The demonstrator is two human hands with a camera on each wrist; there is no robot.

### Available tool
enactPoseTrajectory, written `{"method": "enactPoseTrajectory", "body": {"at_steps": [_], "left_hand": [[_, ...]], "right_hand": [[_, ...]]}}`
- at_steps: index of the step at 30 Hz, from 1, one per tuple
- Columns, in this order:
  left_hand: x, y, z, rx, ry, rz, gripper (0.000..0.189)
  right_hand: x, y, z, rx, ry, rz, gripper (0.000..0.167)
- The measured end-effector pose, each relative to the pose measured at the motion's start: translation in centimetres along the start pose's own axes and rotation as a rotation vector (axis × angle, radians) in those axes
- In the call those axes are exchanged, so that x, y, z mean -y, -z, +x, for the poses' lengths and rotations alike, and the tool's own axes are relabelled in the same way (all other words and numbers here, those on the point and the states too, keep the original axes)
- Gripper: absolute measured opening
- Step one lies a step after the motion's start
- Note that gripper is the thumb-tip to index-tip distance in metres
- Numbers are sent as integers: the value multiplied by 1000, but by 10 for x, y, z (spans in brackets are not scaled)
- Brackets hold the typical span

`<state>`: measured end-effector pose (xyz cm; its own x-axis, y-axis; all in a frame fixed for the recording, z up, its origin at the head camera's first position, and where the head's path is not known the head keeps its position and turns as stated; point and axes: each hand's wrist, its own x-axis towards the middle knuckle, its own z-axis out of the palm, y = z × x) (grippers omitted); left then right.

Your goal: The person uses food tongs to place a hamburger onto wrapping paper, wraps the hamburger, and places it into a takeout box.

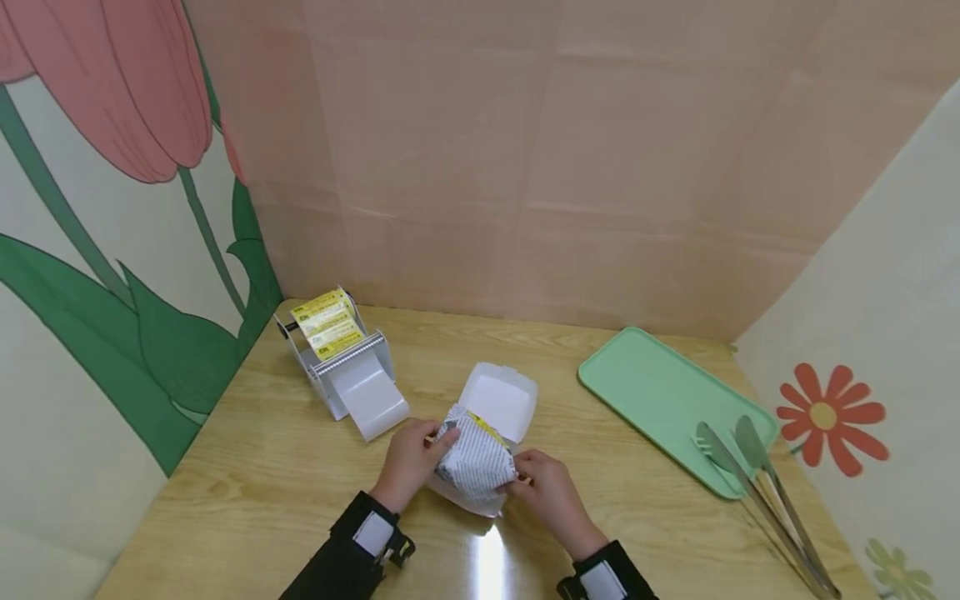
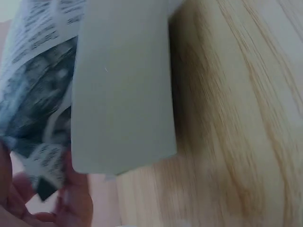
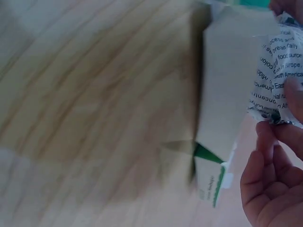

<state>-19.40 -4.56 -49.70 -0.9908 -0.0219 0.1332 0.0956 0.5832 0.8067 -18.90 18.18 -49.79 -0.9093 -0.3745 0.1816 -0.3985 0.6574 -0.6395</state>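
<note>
A bundle (image 1: pixel 474 458) wrapped in white paper with dark print sits in a white clamshell box (image 1: pixel 501 400), whose lid stands open at the back. My left hand (image 1: pixel 408 458) grips the bundle's left corner, thumb on top. On the other side, my right hand (image 1: pixel 551 492) pinches the right corner between thumb and fingers. A yellow strip (image 1: pixel 487 427) shows along the bundle's far edge. In the left wrist view the box's side wall (image 2: pixel 123 94) stands beside the crumpled wrapping (image 2: pixel 38 56). Printed lines on the paper (image 3: pixel 284 66) show in the right wrist view. The bundle's contents are hidden.
At the back left stands a label dispenser (image 1: pixel 333 350) with a roll of yellow labels and a blank strip hanging out front. A green tray (image 1: pixel 660 408) lies to the right, with metal tongs (image 1: pixel 780 500) resting across its near end. Printed cloth walls enclose the wooden table (image 1: pixel 247 500).
</note>
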Motion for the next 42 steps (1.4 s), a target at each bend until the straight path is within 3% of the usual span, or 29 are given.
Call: {"method": "enactPoseTrajectory", "body": {"at_steps": [6, 12, 18, 20, 24, 28, 32, 36, 40, 42], "left_hand": [[3, -3, -4, 102, -6, 134, 36], [-3, -2, -5, 149, -59, 258, 34], [-5, 0, -5, 205, -47, 240, 49], [-6, 2, -5, 247, -43, 239, 45], [-7, 4, -6, 304, -111, 295, 32], [-6, 3, -7, 283, -201, 350, 27], [0, 0, -7, 174, -340, 416, 16], [7, 0, -2, 151, -402, 378, 12], [13, 0, 5, 267, -369, 301, 12], [16, -1, 7, 308, -351, 291, 11]], "right_hand": [[-10, -6, -2, 51, -65, -41, 20], [-17, -7, -2, 94, -127, -53, 25], [-25, -5, -1, 87, -147, -74, 24], [-27, -4, -1, 102, -166, -78, 28], [-29, -3, 0, 137, -206, -89, 37], [-28, -3, 1, 153, -220, -107, 41], [-26, -3, 3, 150, -213, -157, 40], [-23, -1, 7, 167, -203, -211, 28], [-20, -1, 12, 204, -190, -231, 8], [-20, -2, 14, 220, -192, -233, 9]]}}
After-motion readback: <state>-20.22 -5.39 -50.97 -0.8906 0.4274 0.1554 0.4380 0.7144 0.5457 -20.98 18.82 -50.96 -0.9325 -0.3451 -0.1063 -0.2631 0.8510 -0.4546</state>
